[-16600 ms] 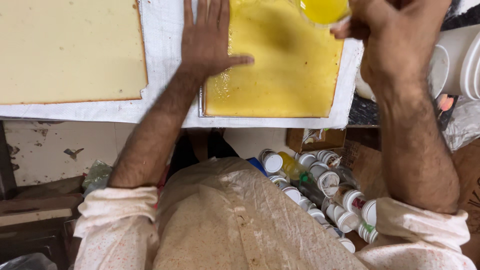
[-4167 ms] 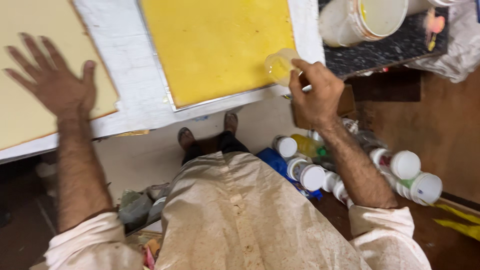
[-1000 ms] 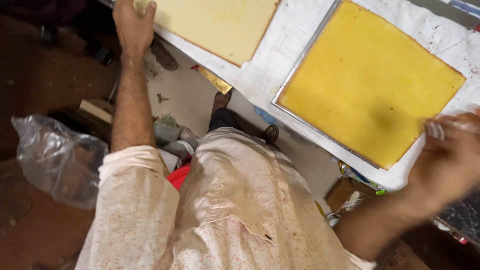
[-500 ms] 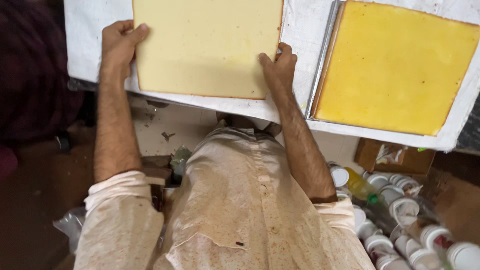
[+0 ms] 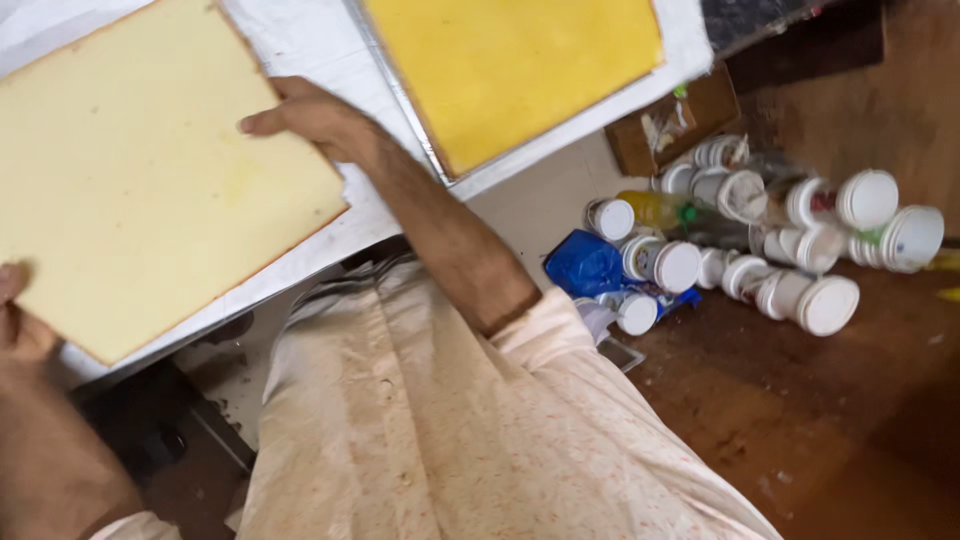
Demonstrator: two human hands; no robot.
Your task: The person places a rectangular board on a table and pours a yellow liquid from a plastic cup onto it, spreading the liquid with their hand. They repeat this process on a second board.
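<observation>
A pale yellow square board (image 5: 140,180) lies on a white-covered table (image 5: 300,40). My right hand (image 5: 315,120) grips the board's right edge, fingers curled over it. At the far left, my left hand (image 5: 15,315) holds the board's near left corner, only partly in view. To the right sits a deep yellow painted panel (image 5: 510,65) in a thin metal frame, untouched by either hand.
Several white-lidded jars and bottles (image 5: 790,240) lie clustered on the brown floor at right, beside a blue bag (image 5: 585,265) and a small cardboard box (image 5: 665,125). My pale speckled shirt (image 5: 440,420) fills the lower middle.
Earlier my right hand held a cup by the yellow panel. Both hands then took the pale board by its sides; the view has since swung left and tilted.
</observation>
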